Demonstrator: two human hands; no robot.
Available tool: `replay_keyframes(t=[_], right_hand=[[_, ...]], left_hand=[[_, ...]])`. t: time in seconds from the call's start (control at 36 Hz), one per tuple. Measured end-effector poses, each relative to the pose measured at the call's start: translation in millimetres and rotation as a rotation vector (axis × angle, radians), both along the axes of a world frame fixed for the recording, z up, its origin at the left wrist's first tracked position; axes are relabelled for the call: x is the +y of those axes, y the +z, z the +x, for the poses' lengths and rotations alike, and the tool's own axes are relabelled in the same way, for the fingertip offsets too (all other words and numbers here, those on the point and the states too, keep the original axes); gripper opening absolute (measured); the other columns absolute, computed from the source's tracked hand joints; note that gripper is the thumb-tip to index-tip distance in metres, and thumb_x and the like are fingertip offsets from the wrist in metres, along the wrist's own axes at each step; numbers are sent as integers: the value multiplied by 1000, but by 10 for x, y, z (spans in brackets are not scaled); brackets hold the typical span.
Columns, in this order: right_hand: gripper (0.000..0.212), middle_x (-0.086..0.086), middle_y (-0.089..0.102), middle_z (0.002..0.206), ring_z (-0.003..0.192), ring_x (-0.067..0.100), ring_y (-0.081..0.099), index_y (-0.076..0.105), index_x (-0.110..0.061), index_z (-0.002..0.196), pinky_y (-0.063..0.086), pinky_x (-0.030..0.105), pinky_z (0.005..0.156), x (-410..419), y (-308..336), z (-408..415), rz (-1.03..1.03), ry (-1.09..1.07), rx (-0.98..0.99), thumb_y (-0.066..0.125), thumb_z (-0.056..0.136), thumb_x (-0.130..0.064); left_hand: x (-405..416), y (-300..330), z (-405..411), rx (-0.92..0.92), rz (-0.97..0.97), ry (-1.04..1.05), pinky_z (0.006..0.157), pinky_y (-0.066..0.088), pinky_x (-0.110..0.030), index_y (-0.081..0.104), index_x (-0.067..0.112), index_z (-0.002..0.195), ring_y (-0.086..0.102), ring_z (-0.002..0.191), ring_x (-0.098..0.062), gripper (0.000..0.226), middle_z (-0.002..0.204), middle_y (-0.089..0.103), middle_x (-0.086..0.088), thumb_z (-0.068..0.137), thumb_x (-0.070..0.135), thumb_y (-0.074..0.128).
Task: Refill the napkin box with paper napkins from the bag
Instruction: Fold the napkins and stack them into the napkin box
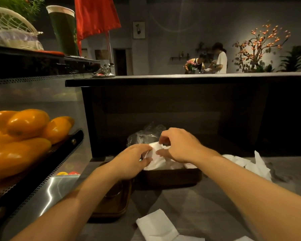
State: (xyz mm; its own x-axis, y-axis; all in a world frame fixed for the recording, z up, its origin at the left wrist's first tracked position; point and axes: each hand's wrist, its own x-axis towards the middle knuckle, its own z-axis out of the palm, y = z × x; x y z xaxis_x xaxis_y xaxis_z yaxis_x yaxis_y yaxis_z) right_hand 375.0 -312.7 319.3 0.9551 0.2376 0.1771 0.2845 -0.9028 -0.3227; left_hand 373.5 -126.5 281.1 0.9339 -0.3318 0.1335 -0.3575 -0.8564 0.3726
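A dark wooden napkin box (169,177) sits on the grey counter in front of me, with white napkins (156,160) heaped in it. My left hand (130,160) and my right hand (177,145) both pinch the top of that white stack over the box. Just behind the box lies a crumpled clear plastic bag (146,134). What my fingers hide of the stack cannot be made out.
Loose white napkins lie at the right (247,164) and at the near edge (156,226). A brown wooden tray (115,202) sits left of the box. A glass display case with orange fruit (24,136) stands at the left. A raised dark counter ledge (181,79) runs behind.
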Motion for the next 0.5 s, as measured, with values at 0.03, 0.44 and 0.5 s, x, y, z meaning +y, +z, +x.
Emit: replay_keyframes(t=[0.03,0.44,0.5], right_hand=[[31,-9,55,123,111,14,56,64,-35,114,51,34,94,-50,12,-8,32,97,67,76,87,-45],[50,-4,47,146,124,25,52,53,-47,137,48,45,103,-12,-30,28,-148,153,312,71,90,-47],[53,-5,50,143,122,24,54,52,-47,139,50,46,101,8,-17,33,-165,153,323,72,90,-45]], left_hand=[[6,1,11,6,2,-4,108,45,-34,45,32,147,51,123,-11,47,142,51,9,101,32,56],[24,228,59,255,59,-5,107,43,-36,50,42,138,48,129,-17,57,151,42,6,87,46,73],[2,225,103,284,30,23,104,46,-37,52,42,133,50,124,-17,56,145,46,6,83,42,77]])
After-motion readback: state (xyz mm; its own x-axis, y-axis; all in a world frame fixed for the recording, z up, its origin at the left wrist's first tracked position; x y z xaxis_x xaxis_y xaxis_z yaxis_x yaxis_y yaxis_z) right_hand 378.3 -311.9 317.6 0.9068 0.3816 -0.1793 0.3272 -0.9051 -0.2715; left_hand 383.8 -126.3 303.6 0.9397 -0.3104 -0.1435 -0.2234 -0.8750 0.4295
